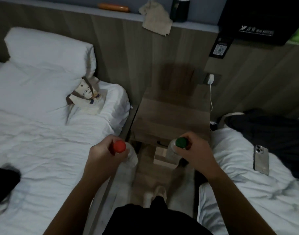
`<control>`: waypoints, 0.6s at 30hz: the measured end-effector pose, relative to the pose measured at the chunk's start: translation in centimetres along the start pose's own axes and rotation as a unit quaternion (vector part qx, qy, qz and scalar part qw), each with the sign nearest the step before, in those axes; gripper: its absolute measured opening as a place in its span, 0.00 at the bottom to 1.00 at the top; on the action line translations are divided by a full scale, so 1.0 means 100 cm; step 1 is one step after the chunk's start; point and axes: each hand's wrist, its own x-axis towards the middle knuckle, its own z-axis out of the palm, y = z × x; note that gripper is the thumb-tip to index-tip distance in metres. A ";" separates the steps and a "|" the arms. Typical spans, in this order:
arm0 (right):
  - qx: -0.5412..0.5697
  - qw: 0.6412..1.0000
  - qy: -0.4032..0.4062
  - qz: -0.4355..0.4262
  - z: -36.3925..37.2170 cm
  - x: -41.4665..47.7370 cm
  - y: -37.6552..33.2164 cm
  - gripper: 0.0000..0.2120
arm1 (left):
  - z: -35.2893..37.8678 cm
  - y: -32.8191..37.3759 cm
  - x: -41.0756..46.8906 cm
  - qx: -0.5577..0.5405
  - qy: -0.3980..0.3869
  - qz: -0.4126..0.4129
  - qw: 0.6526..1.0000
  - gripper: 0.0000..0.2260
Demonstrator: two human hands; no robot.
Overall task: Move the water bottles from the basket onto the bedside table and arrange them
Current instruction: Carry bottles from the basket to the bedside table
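My left hand [104,152] grips a clear water bottle with a red cap [119,146] by its neck, held upright just in front of the bedside table's near left corner. My right hand [194,152] grips a second clear bottle with a green cap [181,142] the same way, in front of the near right corner. The wooden bedside table [170,116] stands between the two beds, its top bare. A small fabric basket with a printed label [87,94] lies on the left bed by the pillows.
White beds flank the table left [43,141] and right [255,192]. A phone [261,159] and dark clothing [267,126] lie on the right bed. A charger [210,78] with its cable hangs on the wall. A cloth, dark cup and orange object sit on the headboard ledge.
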 end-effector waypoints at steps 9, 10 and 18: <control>0.005 0.999 -0.005 0.031 -0.035 0.106 0.011 0.10 | 0.042 0.032 0.104 0.059 -0.007 0.047 0.997 0.10; 0.007 0.999 -0.002 0.038 -0.035 0.116 0.012 0.10 | 0.047 0.034 0.117 0.065 -0.018 0.036 0.997 0.11; -0.006 0.997 0.017 0.073 -0.030 0.215 0.004 0.10 | 0.085 0.029 0.234 0.068 -0.085 -0.005 0.994 0.14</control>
